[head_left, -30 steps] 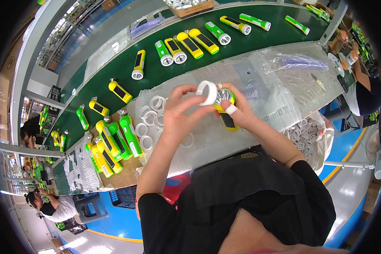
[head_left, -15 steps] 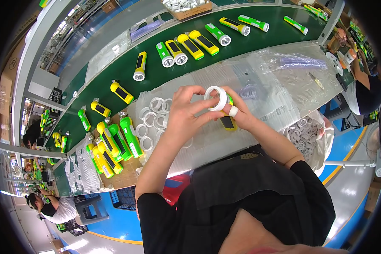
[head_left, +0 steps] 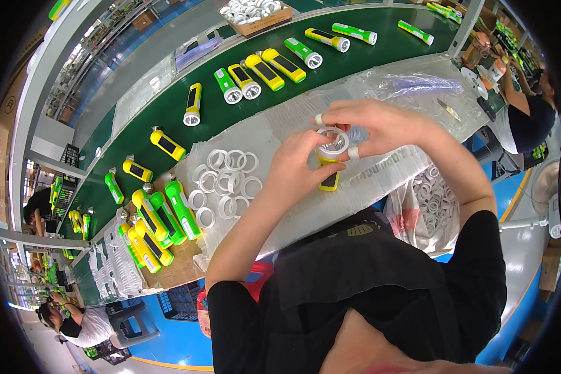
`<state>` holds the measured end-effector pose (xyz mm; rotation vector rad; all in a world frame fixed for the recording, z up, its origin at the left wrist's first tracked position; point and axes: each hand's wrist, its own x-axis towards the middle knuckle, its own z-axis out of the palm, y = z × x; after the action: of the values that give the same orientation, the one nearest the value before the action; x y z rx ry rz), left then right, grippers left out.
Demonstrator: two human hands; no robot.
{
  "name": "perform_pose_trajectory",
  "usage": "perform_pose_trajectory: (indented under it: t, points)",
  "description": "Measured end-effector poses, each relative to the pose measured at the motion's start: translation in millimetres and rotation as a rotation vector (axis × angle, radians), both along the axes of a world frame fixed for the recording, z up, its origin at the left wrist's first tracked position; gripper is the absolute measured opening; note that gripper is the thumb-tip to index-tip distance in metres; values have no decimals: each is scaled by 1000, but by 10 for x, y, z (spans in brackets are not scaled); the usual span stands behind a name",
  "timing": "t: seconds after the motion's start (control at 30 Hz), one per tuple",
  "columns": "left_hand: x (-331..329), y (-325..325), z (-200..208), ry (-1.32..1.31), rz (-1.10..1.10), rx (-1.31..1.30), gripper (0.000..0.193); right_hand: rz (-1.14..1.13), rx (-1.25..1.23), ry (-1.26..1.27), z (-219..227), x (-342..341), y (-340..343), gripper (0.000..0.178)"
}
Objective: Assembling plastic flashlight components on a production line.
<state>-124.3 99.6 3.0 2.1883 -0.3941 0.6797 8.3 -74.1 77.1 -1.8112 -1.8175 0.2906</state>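
Observation:
A flashlight with a yellow body (head_left: 328,181) is held upright in front of me, its lamp end up. My left hand (head_left: 298,163) is closed around its upper part, thumb and fingers on the near side. A white ring (head_left: 334,144) sits around the lamp end. From the right, my right hand (head_left: 377,128) reaches over, its thumb and fingers closed about the ring's rim; white finger covers show on two fingers. Left of my hands, several loose white rings (head_left: 230,181) lie on the plastic-covered bench (head_left: 293,227). The flashlight's lower end is partly hidden by my fingers.
Yellow and green flashlights (head_left: 274,68) line the green belt (head_left: 355,65) beyond the bench. More flashlights (head_left: 159,218) are grouped at the left. A white sack of rings (head_left: 439,206) hangs at the right near edge. Plastic film (head_left: 411,84) and a knife (head_left: 449,110) lie at the far right.
My right hand has come up and over to the ring, its elbow swinging outward. My left hand has shifted from the ring to the flashlight's upper body. The view has shifted slightly.

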Motion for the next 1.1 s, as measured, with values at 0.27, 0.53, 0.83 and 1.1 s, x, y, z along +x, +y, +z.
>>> perform_pose_trajectory:
  t: [0.27, 0.53, 0.83, 1.1]
  points:
    - [97, -112, 9, -3, -57, -116, 40, -20, -314, -140, 221, 26, 124, 28]
    - [165, -173, -35, -29, 31, -111, 41, -590, -244, -359, 43, -162, 182, 48]
    - [121, -201, -40, 15, 37, -139, 40, -301, -352, -307, 241, -170, 185, 55]
    - [210, -116, -77, -45, 18, -146, 38, -403, -415, -349, 147, -114, 218, 51]
